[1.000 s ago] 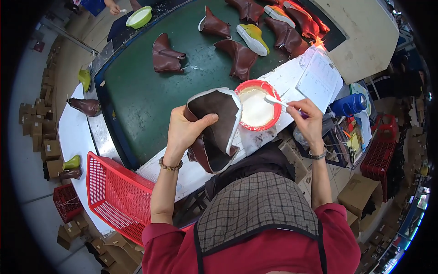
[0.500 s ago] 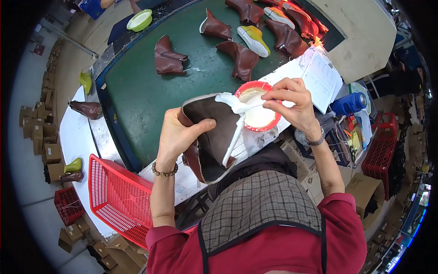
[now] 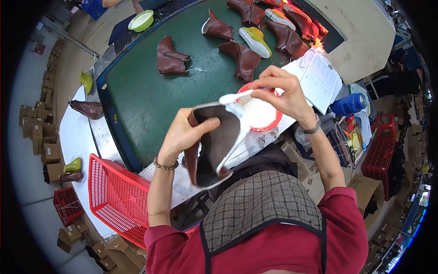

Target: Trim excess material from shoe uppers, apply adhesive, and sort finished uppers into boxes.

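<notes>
My left hand [image 3: 185, 132] grips a brown boot upper [image 3: 216, 134], its thumb pressed on the dark lining. White glue runs along the upper's right-hand edge. Pinched between the thumb and fingers of my right hand [image 3: 285, 93] is a slim white glue brush [image 3: 234, 97], its head at the upper's top corner; glue coats it, so its bristles cannot be made out. Beneath that hand stands a red bowl [image 3: 277, 122] of white glue [image 3: 259, 114], partly covered by the hand and brush.
Several brown boots [image 3: 172, 57] and a yellow shoe [image 3: 255, 41] lie on the green belt [image 3: 132, 96]. A red basket [image 3: 116, 196] stands at left. Papers [image 3: 319, 75] and a blue flask [image 3: 349, 105] are at right; a green bowl [image 3: 140, 21] sits beyond the belt.
The brush has moved up and left to the upper's top corner, my right hand with it. My left hand has tilted the upper and shifted it slightly right. The boots have drifted slightly right.
</notes>
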Tool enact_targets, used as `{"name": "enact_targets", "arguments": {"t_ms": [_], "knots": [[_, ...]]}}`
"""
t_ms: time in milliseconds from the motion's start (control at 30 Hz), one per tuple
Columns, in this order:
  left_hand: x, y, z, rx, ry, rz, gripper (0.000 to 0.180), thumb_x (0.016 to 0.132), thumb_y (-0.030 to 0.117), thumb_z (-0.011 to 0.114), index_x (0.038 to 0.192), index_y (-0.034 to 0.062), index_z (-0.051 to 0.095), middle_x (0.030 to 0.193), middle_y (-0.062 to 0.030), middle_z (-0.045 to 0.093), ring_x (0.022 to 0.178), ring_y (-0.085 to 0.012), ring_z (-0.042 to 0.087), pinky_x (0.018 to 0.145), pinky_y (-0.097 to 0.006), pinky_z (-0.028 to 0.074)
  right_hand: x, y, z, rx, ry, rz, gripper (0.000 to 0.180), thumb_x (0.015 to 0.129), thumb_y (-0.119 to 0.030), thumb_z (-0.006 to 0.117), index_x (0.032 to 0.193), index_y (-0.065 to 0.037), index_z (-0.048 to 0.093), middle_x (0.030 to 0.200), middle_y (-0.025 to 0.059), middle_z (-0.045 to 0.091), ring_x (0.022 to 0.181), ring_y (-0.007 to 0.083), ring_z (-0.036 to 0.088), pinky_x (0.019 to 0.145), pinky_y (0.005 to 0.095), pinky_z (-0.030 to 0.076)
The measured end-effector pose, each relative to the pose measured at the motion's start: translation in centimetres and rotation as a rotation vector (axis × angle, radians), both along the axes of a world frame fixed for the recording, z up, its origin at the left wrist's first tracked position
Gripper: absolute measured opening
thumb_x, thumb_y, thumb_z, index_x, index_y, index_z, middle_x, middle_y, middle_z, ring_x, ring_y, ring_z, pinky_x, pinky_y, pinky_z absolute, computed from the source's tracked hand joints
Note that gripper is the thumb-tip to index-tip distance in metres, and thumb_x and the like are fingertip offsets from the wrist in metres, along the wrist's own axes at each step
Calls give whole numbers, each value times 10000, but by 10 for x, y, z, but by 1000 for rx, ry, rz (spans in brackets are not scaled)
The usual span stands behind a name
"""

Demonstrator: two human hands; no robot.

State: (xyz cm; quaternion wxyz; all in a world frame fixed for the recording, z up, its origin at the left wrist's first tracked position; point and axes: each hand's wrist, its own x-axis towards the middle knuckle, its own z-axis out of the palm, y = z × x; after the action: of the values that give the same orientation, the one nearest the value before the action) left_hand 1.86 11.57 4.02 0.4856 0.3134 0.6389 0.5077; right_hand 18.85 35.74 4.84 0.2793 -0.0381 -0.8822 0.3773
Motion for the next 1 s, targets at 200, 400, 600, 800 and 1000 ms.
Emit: {"name": "enact_targets", "arguments": {"t_ms": [200, 400, 600, 800, 1000], "knots": [[-14, 5, -29, 186, 20, 708, 196, 891, 94, 740, 1050, -20, 725, 904, -27, 733, 772, -99, 650, 685, -258, 513, -5, -29, -27, -645, -28, -189, 248, 821, -82, 814, 1044, -28, 720, 833, -61, 608, 660, 21, 492, 587, 185, 378], [-33, 15, -38, 357, -86, 782, 428, 923, 121, 712, 1312, 9, 571, 1236, -86, 654, 1095, -163, 609, 964, -318, 477, -11, -110, -41, -512, -106, 144, 448, 759, -172, 878, 1137, -7, 705, 906, 29, 696, 702, 96, 618, 588, 229, 460], [-49, 18, -44, 359, -366, 905, 393, 930, 135, 706, 1285, 14, 589, 1218, -86, 674, 1086, -205, 655, 937, -344, 532, -24, -109, -50, -301, -170, 177, 339, 819, -34, 744, 1154, -1, 702, 937, 134, 712, 759, 243, 688, 644, 312, 523], [-81, -3, -80, 303, -530, 874, 420, 785, 16, 796, 1172, -27, 638, 1105, -112, 703, 966, -236, 695, 839, -389, 573, -18, -112, -46, -216, -175, 259, 364, 768, 48, 697, 1128, -6, 704, 876, 136, 683, 733, 279, 672, 634, 338, 515], [-70, -4, -70, 433, -474, 944, 368, 884, 53, 731, 1242, 65, 645, 1239, -63, 674, 1105, -234, 652, 967, -366, 530, -17, -114, -44, -199, -180, 191, 393, 741, 68, 686, 1127, -4, 702, 851, 132, 671, 711, 269, 661, 617, 330, 500]]}}
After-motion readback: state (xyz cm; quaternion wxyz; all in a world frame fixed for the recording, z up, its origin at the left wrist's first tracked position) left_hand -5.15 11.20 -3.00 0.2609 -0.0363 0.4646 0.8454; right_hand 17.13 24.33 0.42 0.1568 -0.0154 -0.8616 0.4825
